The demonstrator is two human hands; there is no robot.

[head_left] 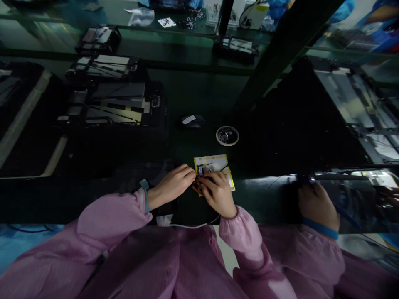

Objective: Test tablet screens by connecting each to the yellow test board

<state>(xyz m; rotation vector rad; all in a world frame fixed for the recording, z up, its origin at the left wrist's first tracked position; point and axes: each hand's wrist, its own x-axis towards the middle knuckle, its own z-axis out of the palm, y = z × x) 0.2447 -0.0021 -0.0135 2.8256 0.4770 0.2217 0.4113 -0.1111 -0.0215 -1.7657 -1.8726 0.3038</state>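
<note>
Pink smock cloth (156, 261) is lying nearest; above it the left hand (173, 185) and right hand (220, 194) are half-curling, fingertips held close together at the eight-o'clock edge of a yellow-edged flat pack (220, 162) (whether they're pinching anything, I cannot tell). Hard pulling would be risking a torn orange strip (196, 188) or creased pack, which is lying toward seven o'clock from the round dish (219, 142), showing whitish with a small printed label (200, 170).
</note>
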